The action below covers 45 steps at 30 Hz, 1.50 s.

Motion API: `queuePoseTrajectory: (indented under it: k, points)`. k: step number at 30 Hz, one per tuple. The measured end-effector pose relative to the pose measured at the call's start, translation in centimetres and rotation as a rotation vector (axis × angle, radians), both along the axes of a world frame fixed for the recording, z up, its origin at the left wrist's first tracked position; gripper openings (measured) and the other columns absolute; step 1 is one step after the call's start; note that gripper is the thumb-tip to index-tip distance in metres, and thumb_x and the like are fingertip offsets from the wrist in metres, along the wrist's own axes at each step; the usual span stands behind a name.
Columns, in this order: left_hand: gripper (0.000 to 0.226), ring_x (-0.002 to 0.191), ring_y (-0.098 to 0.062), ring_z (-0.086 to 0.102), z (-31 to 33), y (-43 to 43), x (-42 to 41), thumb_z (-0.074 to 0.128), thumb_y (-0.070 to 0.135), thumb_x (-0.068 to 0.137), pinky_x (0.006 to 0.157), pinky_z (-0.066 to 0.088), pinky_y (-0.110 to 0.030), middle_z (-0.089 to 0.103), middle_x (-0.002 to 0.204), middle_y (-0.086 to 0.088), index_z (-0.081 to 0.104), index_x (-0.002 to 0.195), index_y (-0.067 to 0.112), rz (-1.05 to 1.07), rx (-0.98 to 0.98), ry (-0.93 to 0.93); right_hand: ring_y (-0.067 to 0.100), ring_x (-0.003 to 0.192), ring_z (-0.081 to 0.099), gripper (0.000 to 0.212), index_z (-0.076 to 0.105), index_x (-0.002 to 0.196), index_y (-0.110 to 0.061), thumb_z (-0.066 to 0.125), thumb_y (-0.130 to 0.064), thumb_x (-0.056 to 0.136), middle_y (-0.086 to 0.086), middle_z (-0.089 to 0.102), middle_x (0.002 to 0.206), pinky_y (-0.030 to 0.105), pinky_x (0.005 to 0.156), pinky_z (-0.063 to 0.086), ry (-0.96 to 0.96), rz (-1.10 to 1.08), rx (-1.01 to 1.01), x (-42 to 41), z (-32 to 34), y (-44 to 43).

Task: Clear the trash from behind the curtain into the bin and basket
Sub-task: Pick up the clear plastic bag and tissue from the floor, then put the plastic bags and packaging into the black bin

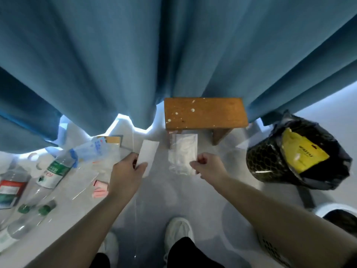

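My left hand [126, 174] pinches a white paper strip [147, 155] that stands up from its fingers. My right hand [209, 166] grips the lower right corner of a clear plastic packet [182, 151], held in front of the stool. A black mesh bin [289, 161] lined with a black bag stands on the right, with a yellow package [302, 149] inside. The blue curtain [135, 64] hangs across the upper view. Left on the floor lie plastic bottles [56, 171], wrappers [92, 149] and a pink scrap [99, 191]. No basket can be clearly made out.
A small wooden stool [204, 113] stands at the curtain's foot, between the hands and the wall. A white rounded object [336, 211] sits at the lower right, behind the bin. My two white shoes [178, 233] stand on pale floor at the bottom.
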<state>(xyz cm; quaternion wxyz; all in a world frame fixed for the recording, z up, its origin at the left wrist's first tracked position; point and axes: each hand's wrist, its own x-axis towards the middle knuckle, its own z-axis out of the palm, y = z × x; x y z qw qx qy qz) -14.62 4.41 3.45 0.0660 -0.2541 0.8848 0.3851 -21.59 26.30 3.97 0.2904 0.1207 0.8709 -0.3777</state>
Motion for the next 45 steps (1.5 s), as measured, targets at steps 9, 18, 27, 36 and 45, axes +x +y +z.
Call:
queuePoseTrajectory:
  k: [9,18,27,36,45]
  points:
    - [0.013,0.086,-0.021,0.062,7.5,19.5,-9.4,0.055,0.012,0.089,0.074,0.049,-0.032,0.068,0.091,-0.004,0.067,0.094,0.008,-0.248,0.293,-0.019,0.01,0.044,0.046,0.02,0.059,0.072,-0.012,0.066,-0.017,0.09,0.004,0.053,0.058,0.022,0.042,0.036,0.145,-0.571,-0.184,-1.6,7.6,21.5]
    - [0.024,0.089,-0.029,0.063,8.3,35.7,-14.8,0.048,0.006,0.09,0.056,0.051,-0.026,0.066,0.102,-0.011,0.065,0.108,0.007,-0.23,0.566,-0.15,0.016,0.058,0.049,0.021,0.06,0.083,-0.008,0.063,-0.026,0.093,0.007,0.052,0.071,0.022,0.042,0.033,0.107,-0.913,-0.279,-2.3,7.8,35.0]
    - [0.045,0.117,-0.035,0.052,5.9,39.8,-15.0,0.052,0.026,0.092,0.1,0.045,-0.044,0.051,0.131,-0.015,0.039,0.131,0.009,-0.3,0.398,-0.355,0.018,0.083,0.061,0.055,0.036,0.146,-0.009,0.057,-0.021,0.096,0.008,0.06,0.109,0.037,0.074,0.057,-0.01,-0.842,-0.144,-2.0,6.7,36.2]
    - [0.076,0.138,-0.028,0.033,9.6,31.7,-11.4,0.049,0.037,0.096,0.105,0.038,-0.041,0.021,0.157,-0.013,0.005,0.152,0.012,-0.705,-0.112,-0.147,0.026,0.146,0.021,0.062,0.02,0.152,-0.027,0.047,-0.04,0.098,0.001,0.026,0.158,0.046,0.116,0.027,0.246,-0.044,0.515,-0.1,8.0,32.1]
    - [0.072,0.145,-0.027,0.017,12.7,15.8,-3.9,0.039,0.052,0.096,0.115,0.025,-0.046,0.005,0.161,-0.006,0.007,0.152,0.02,-0.765,-0.576,-0.128,0.027,0.15,0.001,0.064,0.005,0.154,-0.031,0.034,-0.047,0.099,0.002,0.007,0.163,0.053,0.119,0.011,0.289,0.391,0.654,1.6,10.6,18.9]
